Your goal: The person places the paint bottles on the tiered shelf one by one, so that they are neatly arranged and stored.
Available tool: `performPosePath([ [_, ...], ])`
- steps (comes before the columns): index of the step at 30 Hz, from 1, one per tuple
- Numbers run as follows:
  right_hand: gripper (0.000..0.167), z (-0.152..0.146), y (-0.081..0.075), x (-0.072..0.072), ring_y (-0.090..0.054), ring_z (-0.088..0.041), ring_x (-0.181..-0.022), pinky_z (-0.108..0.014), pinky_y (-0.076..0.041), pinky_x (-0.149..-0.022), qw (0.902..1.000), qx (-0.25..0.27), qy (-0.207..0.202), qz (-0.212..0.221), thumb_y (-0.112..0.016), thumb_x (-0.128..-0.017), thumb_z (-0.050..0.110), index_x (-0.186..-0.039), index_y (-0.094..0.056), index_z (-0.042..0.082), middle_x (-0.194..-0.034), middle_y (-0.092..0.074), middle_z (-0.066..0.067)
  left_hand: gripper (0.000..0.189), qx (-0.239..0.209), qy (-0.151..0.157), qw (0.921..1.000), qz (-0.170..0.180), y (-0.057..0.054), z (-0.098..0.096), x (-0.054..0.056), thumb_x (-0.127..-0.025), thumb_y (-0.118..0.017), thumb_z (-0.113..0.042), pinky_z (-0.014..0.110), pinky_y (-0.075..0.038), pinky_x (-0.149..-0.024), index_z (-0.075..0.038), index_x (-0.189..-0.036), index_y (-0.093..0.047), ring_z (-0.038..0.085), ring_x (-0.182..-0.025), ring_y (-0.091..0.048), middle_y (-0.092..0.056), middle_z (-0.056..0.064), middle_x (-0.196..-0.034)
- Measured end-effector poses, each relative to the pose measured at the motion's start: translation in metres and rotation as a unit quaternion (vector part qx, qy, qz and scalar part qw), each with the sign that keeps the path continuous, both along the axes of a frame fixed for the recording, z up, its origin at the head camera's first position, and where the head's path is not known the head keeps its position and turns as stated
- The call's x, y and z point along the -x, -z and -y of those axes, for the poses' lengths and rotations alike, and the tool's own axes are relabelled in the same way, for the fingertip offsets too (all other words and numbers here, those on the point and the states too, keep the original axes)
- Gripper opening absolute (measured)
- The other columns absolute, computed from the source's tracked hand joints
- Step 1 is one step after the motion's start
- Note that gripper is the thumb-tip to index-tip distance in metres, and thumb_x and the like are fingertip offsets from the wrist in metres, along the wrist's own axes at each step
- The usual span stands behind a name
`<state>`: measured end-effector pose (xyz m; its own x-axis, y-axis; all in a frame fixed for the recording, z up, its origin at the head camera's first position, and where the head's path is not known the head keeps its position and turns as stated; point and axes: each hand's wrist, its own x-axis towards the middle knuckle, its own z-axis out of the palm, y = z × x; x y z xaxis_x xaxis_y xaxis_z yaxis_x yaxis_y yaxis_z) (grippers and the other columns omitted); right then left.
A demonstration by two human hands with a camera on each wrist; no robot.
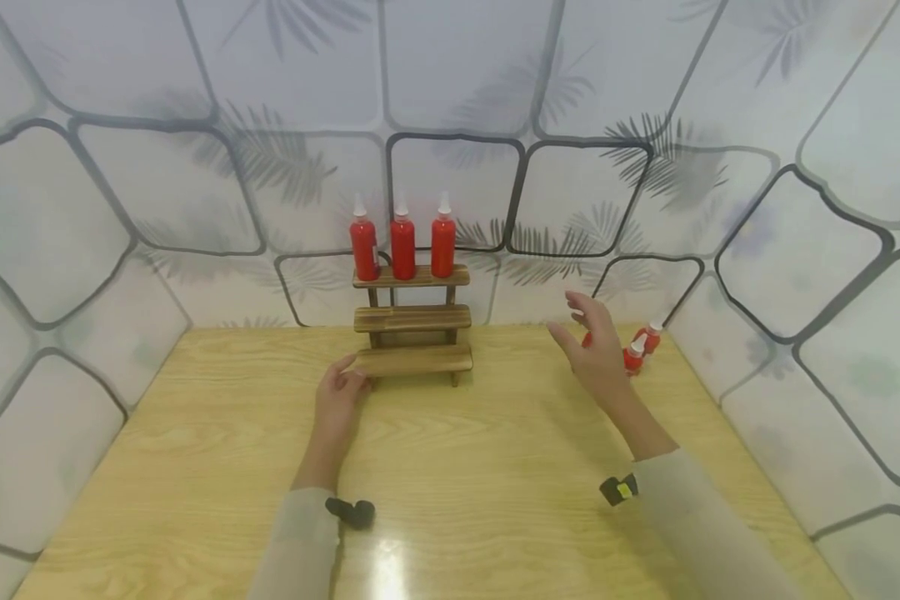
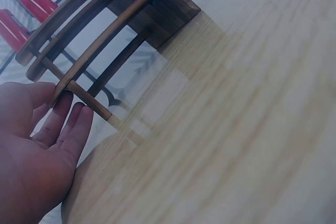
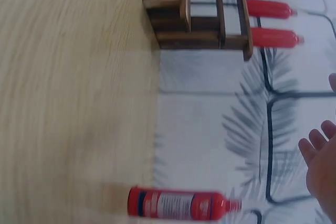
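A three-step wooden stand [image 1: 414, 361] is at the back of the table, with three red bottles with white tips [image 1: 402, 248] upright in a row on its top step. My left hand [image 1: 339, 393] pinches the left end of the lowest step; in the left wrist view the thumb is above the wood and the fingers [image 2: 79, 129] lie under it. To the right, my right hand [image 1: 598, 354] is in the air with fingers spread, holding nothing. Behind it, a red bottle with a label [image 3: 178, 204] is mostly hidden in the head view.
Two more red bottles [image 1: 633, 357] are just right of my right hand, near the table's back right corner. The wood-grain table [image 1: 450, 467] meets patterned walls [image 1: 450, 92] at the back and both sides. Dark wrist cameras [image 1: 350, 512] are on both sleeves.
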<state>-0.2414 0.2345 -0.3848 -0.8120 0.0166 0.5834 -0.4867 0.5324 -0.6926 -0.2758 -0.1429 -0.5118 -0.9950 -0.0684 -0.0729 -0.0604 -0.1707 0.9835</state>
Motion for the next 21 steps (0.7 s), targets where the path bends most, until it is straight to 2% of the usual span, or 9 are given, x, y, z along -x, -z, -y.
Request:
performPosePath([
  [4, 0.058, -0.039, 0.021, -0.003, -0.047, -0.017, -0.131, -0.023, -0.043, -0.113, 0.9984, 0.027, 0.043, 0.024, -0.07, -0.094, 0.005, -0.147, -0.046, 0.005, -0.144, -0.049, -0.013, 0.046, -0.004, -0.002, 1.0, -0.004, 0.001, 0.0, 0.001, -0.104, -0.054, -0.015, 0.023, -0.055, -0.102, -0.009, -0.148, -0.042, 0.022, -0.111, -0.063, -0.061, 0.01, -0.114],
  [6, 0.058, -0.056, 0.027, -0.007, -0.049, -0.01, -0.127, -0.016, -0.044, -0.109, 0.9965, 0.039, 0.069, 0.026, -0.07, -0.094, 0.008, -0.147, -0.047, 0.007, -0.143, -0.05, -0.011, 0.046, 0.002, -0.002, 1.0, -0.003, 0.002, 0.001, 0.001, -0.104, -0.053, -0.016, 0.023, -0.055, -0.102, -0.009, -0.149, -0.042, 0.023, -0.112, -0.063, -0.06, 0.01, -0.115],
  [9, 0.056, -0.077, 0.036, -0.014, -0.049, -0.007, -0.123, -0.019, -0.044, -0.11, 0.993, 0.051, 0.105, 0.021, -0.071, -0.094, 0.011, -0.146, -0.05, 0.009, -0.141, -0.052, -0.009, 0.046, 0.008, -0.002, 1.0, 0.0, 0.001, 0.001, 0.0, -0.105, -0.053, -0.017, 0.023, -0.055, -0.102, -0.01, -0.149, -0.042, 0.023, -0.114, -0.062, -0.059, 0.01, -0.116],
  [14, 0.053, -0.102, 0.049, -0.02, -0.049, -0.018, -0.126, -0.028, -0.044, -0.114, 0.9856, 0.079, 0.149, 0.013, -0.073, -0.092, 0.009, -0.141, -0.053, 0.005, -0.139, -0.053, -0.01, 0.046, -0.002, -0.007, 1.0, -0.001, 0.001, 0.001, 0.0, -0.105, -0.053, -0.016, 0.023, -0.055, -0.102, -0.01, -0.149, -0.043, 0.024, -0.114, -0.063, -0.059, 0.011, -0.117],
  [16, 0.053, -0.109, 0.055, -0.022, -0.048, -0.018, -0.127, -0.027, -0.045, -0.112, 0.9824, 0.095, 0.159, 0.025, -0.073, -0.092, 0.01, -0.142, -0.053, 0.004, -0.14, -0.053, -0.011, 0.046, -0.006, -0.005, 1.0, -0.003, 0.001, 0.001, 0.0, -0.104, -0.054, -0.016, 0.024, -0.054, -0.103, -0.009, -0.148, -0.043, 0.025, -0.115, -0.062, -0.059, 0.011, -0.117],
  [21, 0.057, -0.117, 0.062, -0.028, -0.046, -0.016, -0.129, -0.028, -0.047, -0.112, 0.9748, 0.128, 0.163, 0.083, -0.07, -0.095, 0.013, -0.146, -0.047, 0.003, -0.142, -0.05, -0.012, 0.045, 0.022, 0.003, 0.9997, -0.01, 0.001, 0.0, -0.002, -0.105, -0.052, -0.018, 0.026, -0.053, -0.106, -0.011, -0.149, -0.042, 0.027, -0.119, -0.06, -0.058, 0.012, -0.117],
])
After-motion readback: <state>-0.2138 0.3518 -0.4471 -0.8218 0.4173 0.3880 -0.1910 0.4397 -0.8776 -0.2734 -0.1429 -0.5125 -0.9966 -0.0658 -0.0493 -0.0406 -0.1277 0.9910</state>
